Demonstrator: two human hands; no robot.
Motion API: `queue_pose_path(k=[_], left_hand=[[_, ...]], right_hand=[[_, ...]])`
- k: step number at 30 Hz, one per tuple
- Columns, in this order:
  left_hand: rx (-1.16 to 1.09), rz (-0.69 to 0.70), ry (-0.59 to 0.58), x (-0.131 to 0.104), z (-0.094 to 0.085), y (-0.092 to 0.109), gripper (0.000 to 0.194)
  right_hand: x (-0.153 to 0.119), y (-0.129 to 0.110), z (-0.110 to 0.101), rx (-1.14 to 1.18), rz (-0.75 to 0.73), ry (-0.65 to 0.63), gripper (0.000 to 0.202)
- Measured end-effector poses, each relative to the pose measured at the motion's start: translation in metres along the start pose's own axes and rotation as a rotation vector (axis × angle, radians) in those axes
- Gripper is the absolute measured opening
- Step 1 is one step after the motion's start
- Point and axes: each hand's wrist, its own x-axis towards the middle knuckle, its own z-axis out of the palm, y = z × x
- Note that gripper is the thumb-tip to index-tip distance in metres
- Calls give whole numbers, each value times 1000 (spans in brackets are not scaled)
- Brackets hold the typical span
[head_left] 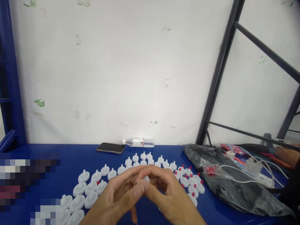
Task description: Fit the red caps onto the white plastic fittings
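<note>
My left hand (122, 193) and my right hand (161, 187) meet at the bottom centre, with fingertips and thumbs pressed together. A bit of a white plastic piece (146, 179) shows between the fingers of both hands; most of it is hidden. Several white round pieces with a plain upright spout (77, 203) stand on the blue table (53, 156) to the left of and behind my hands. To the right, several similar white pieces with red tips (193, 190) stand close together. One red tip (98, 182) shows among the pieces on the left.
A black phone (110, 147) and a clear bottle (140, 142) lie near the wall. At right are a dark plastic bag (232, 184), a small clear bag with red bits (211, 170), and a power strip (257, 178) with white cables. Another person's hand (287, 156) is at the far right.
</note>
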Motion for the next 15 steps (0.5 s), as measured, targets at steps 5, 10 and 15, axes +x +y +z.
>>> queue_pose_path(k=[5, 10, 15], left_hand=[[-297, -154, -59, 3, -6, 10, 49], [-365, -171, -128, 3, -7, 3, 64], [-370, -201, -189, 6, -13, -7, 78]], right_hand=[[0, 4, 1, -24, 47, -4, 22], [-1, 18, 0, -59, 53, 22, 13], [0, 22, 1, -79, 39, 35, 17]])
